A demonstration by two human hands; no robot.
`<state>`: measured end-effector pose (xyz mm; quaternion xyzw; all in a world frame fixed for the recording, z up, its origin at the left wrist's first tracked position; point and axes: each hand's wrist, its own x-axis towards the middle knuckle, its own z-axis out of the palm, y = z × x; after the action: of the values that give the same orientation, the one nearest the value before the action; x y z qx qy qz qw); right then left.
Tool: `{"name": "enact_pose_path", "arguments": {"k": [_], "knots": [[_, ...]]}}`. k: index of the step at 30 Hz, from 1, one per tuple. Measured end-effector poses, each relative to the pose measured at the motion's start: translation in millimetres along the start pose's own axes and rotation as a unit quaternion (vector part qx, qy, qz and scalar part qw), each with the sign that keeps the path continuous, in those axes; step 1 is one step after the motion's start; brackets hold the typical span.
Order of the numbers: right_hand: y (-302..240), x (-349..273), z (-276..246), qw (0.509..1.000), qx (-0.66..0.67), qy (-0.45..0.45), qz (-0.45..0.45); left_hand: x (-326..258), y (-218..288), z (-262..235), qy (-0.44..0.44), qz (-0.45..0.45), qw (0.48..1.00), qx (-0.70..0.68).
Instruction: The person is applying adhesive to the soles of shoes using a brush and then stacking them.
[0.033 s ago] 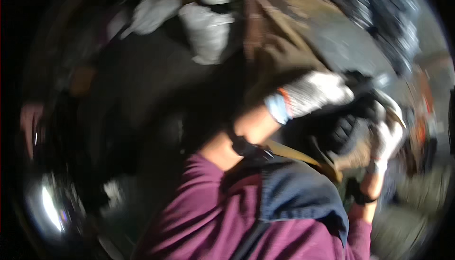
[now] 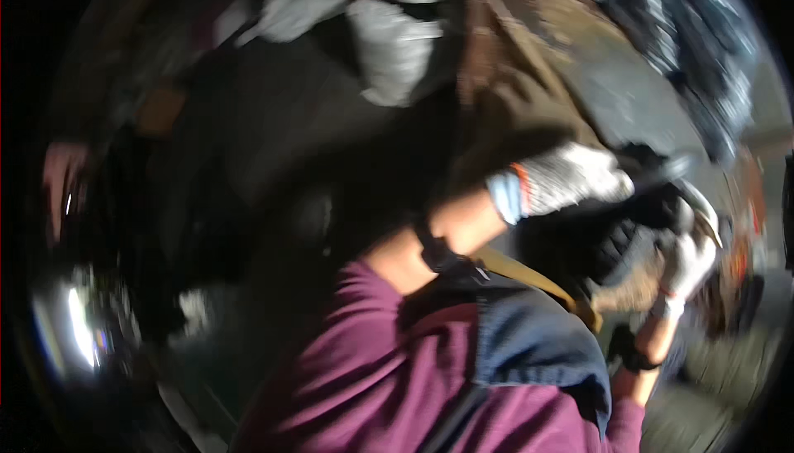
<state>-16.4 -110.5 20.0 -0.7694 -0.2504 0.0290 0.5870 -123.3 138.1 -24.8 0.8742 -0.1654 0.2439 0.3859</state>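
Observation:
My left hand (image 2: 579, 176), in a whitish knit glove with an orange-edged cuff, reaches to the right with its fingers closed at a dark, elongated object (image 2: 657, 176) with a greyish end. What the fingers grip is blurred. Beyond it my right hand (image 2: 691, 255), in a white glove, is curled at the right side of the same dark mass; a pale curved edge shows by its fingers. Between and below the hands sits a black piece with a ridged zigzag pattern (image 2: 616, 250), above a tan surface (image 2: 628, 292). Motion blur hides their exact kind.
A worn brown-grey board or box top (image 2: 620, 73) lies just beyond my hands, bearing a hand-shaped shadow. White sacks (image 2: 393, 48) stand at the back. Dark shiny plastic bags (image 2: 703, 56) are heaped far right. A bright light (image 2: 81, 329) shows at lower left.
The whole view has shifted, so surroundings and arms appear farther right; the sacks and board also sit slightly higher. Both hands keep nearly the same pose at the dark object.

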Motion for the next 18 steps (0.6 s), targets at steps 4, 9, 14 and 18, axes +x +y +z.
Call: {"name": "enact_pose_path", "arguments": {"k": [4,9,14,18], "knots": [[28.8,36.4,-29.3,0.996,-0.063,0.060,-0.030,-31.0,19.8,-24.0,-0.100,-0.339,0.821,-0.449],[20.6,41.9,22.1,0.997,-0.017,0.035,-0.071,-172.2,-2.6,-63.2,0.268,-0.333,0.650,-0.628],[24.4,60.3,-20.0,0.979,-0.149,0.046,-0.130,-253.1,1.8,-206.9,0.627,0.058,0.352,-0.692],[9.2,44.3,-26.1,0.955,-0.250,0.068,-0.144,-249.5,-44.3,-241.4,0.752,0.098,0.342,-0.555]]}}
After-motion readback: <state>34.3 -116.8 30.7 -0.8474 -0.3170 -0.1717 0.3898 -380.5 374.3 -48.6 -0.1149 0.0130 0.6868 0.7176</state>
